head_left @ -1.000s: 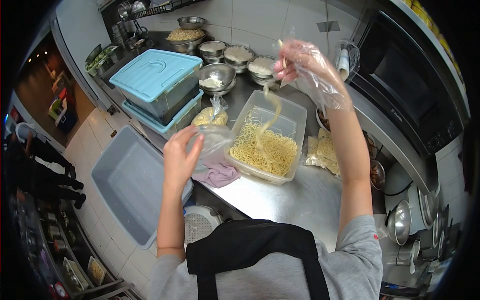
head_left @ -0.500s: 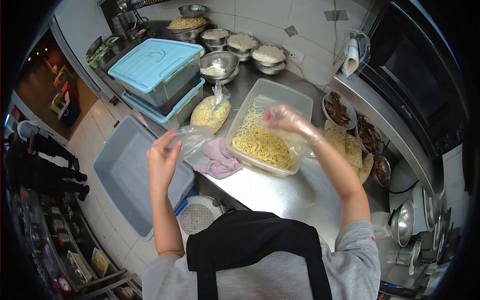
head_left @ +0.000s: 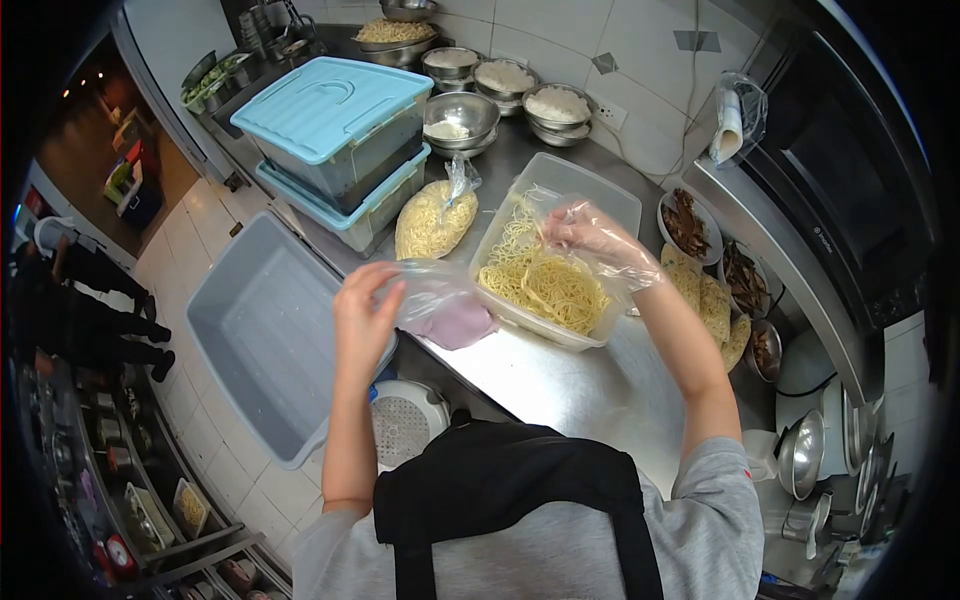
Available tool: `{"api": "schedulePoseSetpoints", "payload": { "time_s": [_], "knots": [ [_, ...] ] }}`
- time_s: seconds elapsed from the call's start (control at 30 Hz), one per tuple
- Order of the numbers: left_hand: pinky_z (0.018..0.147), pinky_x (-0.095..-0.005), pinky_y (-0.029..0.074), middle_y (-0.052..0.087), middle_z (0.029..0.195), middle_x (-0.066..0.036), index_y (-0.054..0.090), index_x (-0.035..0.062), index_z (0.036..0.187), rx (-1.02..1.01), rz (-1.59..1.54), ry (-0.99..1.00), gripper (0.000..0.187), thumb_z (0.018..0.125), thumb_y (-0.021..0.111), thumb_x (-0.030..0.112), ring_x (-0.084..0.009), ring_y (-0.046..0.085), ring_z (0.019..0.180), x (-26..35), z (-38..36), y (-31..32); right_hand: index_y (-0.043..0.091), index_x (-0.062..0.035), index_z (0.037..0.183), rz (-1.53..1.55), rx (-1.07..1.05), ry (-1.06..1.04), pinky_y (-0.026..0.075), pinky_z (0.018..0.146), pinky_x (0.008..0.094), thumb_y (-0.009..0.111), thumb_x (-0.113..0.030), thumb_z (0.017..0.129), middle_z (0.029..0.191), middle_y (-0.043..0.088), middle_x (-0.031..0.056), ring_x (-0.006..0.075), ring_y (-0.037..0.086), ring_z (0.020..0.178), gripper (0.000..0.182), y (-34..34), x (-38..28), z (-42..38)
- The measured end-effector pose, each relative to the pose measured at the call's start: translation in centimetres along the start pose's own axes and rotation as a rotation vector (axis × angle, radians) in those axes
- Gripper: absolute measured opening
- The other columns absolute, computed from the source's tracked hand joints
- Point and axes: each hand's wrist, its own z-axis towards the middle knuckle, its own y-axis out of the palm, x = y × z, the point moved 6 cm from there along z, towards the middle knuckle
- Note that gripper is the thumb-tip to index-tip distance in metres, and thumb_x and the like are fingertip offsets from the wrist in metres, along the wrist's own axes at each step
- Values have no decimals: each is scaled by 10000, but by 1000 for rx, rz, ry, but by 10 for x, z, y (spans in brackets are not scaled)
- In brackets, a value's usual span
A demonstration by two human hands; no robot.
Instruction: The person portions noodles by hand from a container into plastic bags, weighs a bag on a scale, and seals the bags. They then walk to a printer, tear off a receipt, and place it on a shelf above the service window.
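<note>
The person wears a heather-grey T-shirt [head_left: 690, 535] with loose short sleeves [head_left: 718, 482], a small red mark [head_left: 747, 474] showing on the right one. Over it lies a plain black apron [head_left: 510, 478], its broad bib joined to two flat black straps [head_left: 635, 550] set well apart. A thin, clear, wrinkled plastic glove [head_left: 628, 262] covers the right hand [head_left: 585, 230].

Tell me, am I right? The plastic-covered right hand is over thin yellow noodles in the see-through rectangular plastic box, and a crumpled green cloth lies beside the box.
Not quite: the crumpled cloth is pale purple, not green, as the head view shows. It is beside the box, and the right hand is over the noodles.
</note>
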Motion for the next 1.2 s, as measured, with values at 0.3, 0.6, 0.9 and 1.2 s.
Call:
{"api": "schedulePoseSetpoints", "payload": {
  "time_s": [0.3, 0.6, 0.9, 1.2],
  "knots": [
    [659, -258, 428, 607, 821, -80, 641, -18, 818, -182, -254, 128, 156, 707, 670, 87, -155, 548, 732, 47, 37, 114, 588, -27, 764, 419, -113, -9, 396, 555, 230, 641, -218, 750, 693, 553, 27, 93, 516, 634, 199, 15, 5, -13],
    [586, -227, 390, 560, 694, -30, 614, -24, 731, -265, -648, -103, 148, 691, 685, 99, -94, 486, 638, 24, 51, 149, 574, -54, 735, 341, -94, -81, 381, 508, 208, 694, -233, 752, 648, 537, -4, 69, 506, 590, 216, 14, -4, -19],
    [576, -218, 384, 561, 694, -17, 611, -28, 721, -268, -478, 111, 187, 694, 711, 127, -76, 475, 631, 40, 51, 153, 573, -50, 784, 357, -71, -65, 420, 558, 222, 657, -183, 768, 689, 545, 8, 88, 533, 646, 158, 8, 7, -17],
    [553, -189, 381, 591, 687, 3, 627, 15, 741, -279, -706, -322, 90, 729, 678, 87, -49, 498, 606, -20, 63, 131, 524, -63, 836, 831, 84, 72, 459, 567, 264, 541, -191, 807, 778, 575, 70, 166, 562, 641, 133, -34, 45, -29]
  ]
}}
